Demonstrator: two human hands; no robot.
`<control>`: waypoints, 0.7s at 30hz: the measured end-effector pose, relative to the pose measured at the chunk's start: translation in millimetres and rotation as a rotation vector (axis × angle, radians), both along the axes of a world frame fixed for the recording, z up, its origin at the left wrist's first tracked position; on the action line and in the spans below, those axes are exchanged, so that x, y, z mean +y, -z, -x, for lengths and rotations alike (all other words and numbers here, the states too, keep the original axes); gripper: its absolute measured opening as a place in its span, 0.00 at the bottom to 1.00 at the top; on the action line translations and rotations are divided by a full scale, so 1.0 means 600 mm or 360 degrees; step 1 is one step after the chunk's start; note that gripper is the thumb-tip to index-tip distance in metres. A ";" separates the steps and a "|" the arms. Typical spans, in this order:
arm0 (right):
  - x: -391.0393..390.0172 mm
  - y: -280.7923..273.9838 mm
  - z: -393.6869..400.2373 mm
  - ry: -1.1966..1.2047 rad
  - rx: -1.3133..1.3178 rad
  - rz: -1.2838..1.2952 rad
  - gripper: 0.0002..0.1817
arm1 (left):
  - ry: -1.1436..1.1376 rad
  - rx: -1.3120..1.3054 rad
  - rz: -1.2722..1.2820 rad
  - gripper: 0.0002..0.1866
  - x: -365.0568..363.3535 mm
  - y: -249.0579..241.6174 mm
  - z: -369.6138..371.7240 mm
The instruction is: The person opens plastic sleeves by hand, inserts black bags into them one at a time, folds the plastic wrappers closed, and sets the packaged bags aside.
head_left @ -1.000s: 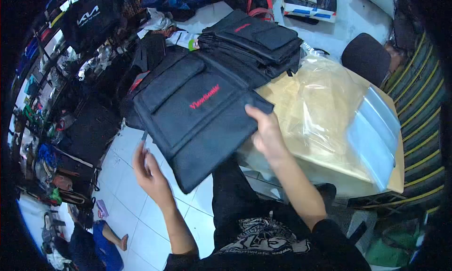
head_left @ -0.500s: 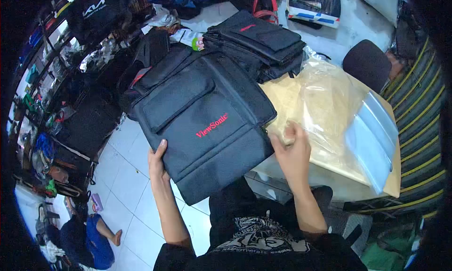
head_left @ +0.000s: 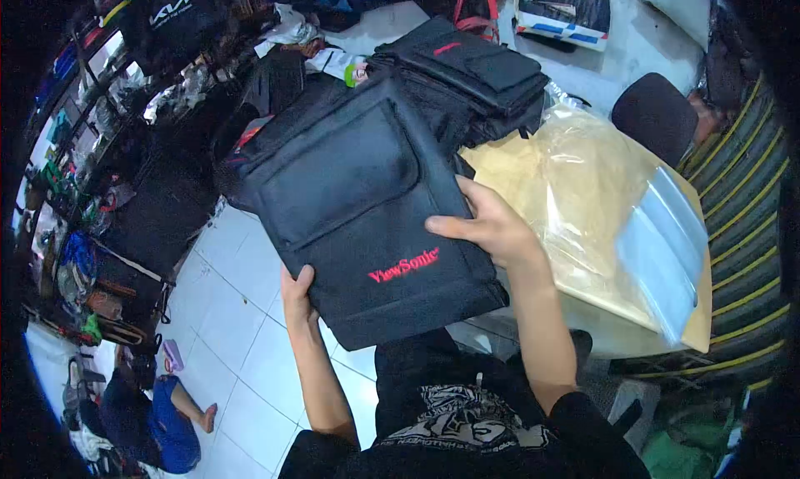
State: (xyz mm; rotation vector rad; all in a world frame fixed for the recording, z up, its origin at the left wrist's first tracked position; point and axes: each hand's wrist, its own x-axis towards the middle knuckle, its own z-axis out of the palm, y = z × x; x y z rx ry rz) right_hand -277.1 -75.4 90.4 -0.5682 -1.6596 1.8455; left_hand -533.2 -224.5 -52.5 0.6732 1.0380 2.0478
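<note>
A black bag (head_left: pixel 350 196) with a front pocket and red ViewSonic lettering is held up in front of me, slightly tilted. My left hand (head_left: pixel 297 291) grips its lower left edge, thumb on the front face. On the right edge, my right hand (head_left: pixel 492 225) is closed with the thumb pressed over the front; its other fingers are partly hidden behind the bag. Behind it lies a stack of similar black bags (head_left: pixel 467 62). Right of my right hand, clear plastic packaging (head_left: pixel 575 187) rests on a tan sheet (head_left: pixel 500 167).
Light blue plastic sheets (head_left: pixel 662 246) lie at the right of the table. A dark chair back (head_left: pixel 654 117) stands behind it. Crowded shelves (head_left: pixel 108 146) run along the left. At lower left, another person (head_left: pixel 158 421) sits on the white tiled floor (head_left: pixel 242 337).
My right hand has moved up and left from beside the bag and now grips its right edge. The bag has turned and shifted slightly, its lettering now lower and further right.
</note>
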 end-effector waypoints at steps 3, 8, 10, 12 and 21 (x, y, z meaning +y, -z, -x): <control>-0.013 0.002 -0.034 -0.0159 -0.0012 0.0081 0.36 | 0.0032 0.0119 -0.0170 0.44 -0.010 -0.011 -0.018; -0.056 0.017 -0.081 -0.0224 -0.0001 0.0121 0.33 | 0.0149 0.0126 -0.0079 0.46 -0.041 0.005 -0.018; -0.058 0.038 -0.098 -0.0242 0.0054 0.0078 0.32 | 0.0182 -0.0007 -0.0145 0.46 -0.051 0.002 -0.032; -0.060 0.080 -0.116 -0.0243 0.0186 0.0139 0.32 | 0.0183 -0.0246 -0.0262 0.45 -0.062 -0.005 -0.051; -0.092 0.160 -0.206 -0.0026 0.0593 0.0339 0.35 | 0.0460 0.0196 0.0114 0.38 -0.088 0.042 -0.032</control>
